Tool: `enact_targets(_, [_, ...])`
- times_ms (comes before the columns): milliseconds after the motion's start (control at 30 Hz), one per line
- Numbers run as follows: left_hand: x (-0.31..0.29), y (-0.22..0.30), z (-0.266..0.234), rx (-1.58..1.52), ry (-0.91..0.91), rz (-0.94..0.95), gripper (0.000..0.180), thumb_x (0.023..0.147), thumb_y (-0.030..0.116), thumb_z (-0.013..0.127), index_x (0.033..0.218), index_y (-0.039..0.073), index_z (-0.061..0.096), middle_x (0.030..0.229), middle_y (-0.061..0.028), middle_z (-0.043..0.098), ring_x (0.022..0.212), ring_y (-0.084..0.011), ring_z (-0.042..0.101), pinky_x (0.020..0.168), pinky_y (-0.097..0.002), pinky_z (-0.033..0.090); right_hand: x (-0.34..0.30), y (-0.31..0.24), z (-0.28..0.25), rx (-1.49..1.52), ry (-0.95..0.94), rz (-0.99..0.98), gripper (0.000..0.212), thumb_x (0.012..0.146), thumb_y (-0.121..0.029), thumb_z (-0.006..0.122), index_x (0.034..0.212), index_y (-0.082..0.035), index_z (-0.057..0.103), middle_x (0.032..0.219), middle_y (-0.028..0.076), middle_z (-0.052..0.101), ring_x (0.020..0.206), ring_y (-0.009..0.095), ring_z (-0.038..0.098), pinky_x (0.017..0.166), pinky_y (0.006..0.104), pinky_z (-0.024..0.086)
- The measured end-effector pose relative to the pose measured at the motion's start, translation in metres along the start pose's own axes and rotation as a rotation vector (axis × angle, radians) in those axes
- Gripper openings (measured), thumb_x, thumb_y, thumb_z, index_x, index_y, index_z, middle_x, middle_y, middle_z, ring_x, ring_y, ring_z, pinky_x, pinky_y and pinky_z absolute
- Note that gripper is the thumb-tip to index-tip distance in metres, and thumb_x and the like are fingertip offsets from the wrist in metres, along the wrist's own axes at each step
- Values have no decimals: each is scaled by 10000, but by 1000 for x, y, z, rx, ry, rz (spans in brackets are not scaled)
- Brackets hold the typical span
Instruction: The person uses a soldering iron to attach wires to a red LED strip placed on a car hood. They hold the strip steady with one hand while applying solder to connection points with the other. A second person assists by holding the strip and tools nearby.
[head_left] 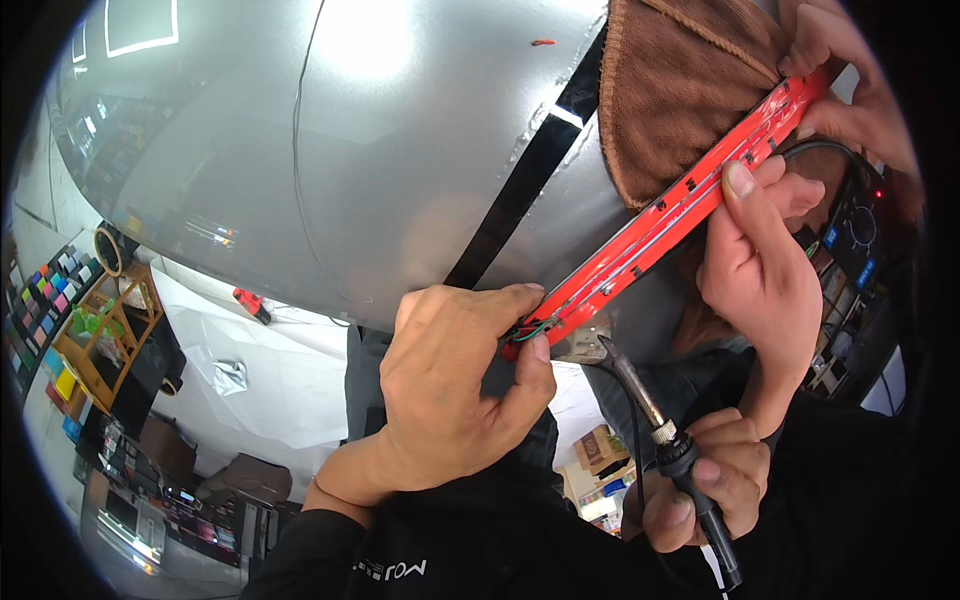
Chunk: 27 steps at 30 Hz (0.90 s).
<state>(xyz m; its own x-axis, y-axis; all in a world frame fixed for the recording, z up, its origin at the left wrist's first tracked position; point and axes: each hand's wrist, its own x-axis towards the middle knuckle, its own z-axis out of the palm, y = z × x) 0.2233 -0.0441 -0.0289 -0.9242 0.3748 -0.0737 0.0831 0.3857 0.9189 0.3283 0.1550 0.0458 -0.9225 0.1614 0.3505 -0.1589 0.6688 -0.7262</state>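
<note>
My left hand (455, 375) pinches the lower end of a long red strip with wires (640, 250) between thumb and fingers, beside short green wires. My right hand (765, 265) grips the strip farther up, thumb on its face and fingers partly hidden behind it. Another person's hand (845, 85) holds the strip's far end at the upper right. Below my right hand, a further hand (710, 485), its arm hidden, is closed round a soldering iron (680, 460). The iron's tip points up-left, below the strip and apart from it.
A shiny grey curved panel (400, 150) fills the upper left, bearing a black band (530, 190). A brown cloth (680, 100) lies behind the strip. A dark control unit with a dial (858, 230) stands right. A wooden rack (110, 340) and red tool (252, 305) are left.
</note>
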Motion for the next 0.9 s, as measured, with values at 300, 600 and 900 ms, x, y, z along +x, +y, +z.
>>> enact_targets(300, [-4,-7,1,-4,73,73,323,824,-23,837,1130,16,740,1060,-91,802,863,-243,722,825,-361,515,-41,21,-12,84,-30,-92,333,877,-167,733,1117,57,679,843,136,583,621,203,521,514,345,428])
enact_targets(600, [-6,-11,0,26,84,119,323,819,-36,849,1108,29,720,1096,-104,810,928,-254,745,863,-361,522,17,-12,3,-42,-276,-2,329,862,-122,737,1149,31,689,864,123,582,638,199,520,532,346,442])
enact_targets(900, [-9,-18,4,-14,102,152,327,825,0,867,1116,41,722,1106,-98,806,944,-247,737,875,-362,511,14,-15,-1,-61,-327,-3,407,860,-111,726,1246,14,690,939,124,567,700,203,509,567,352,449])
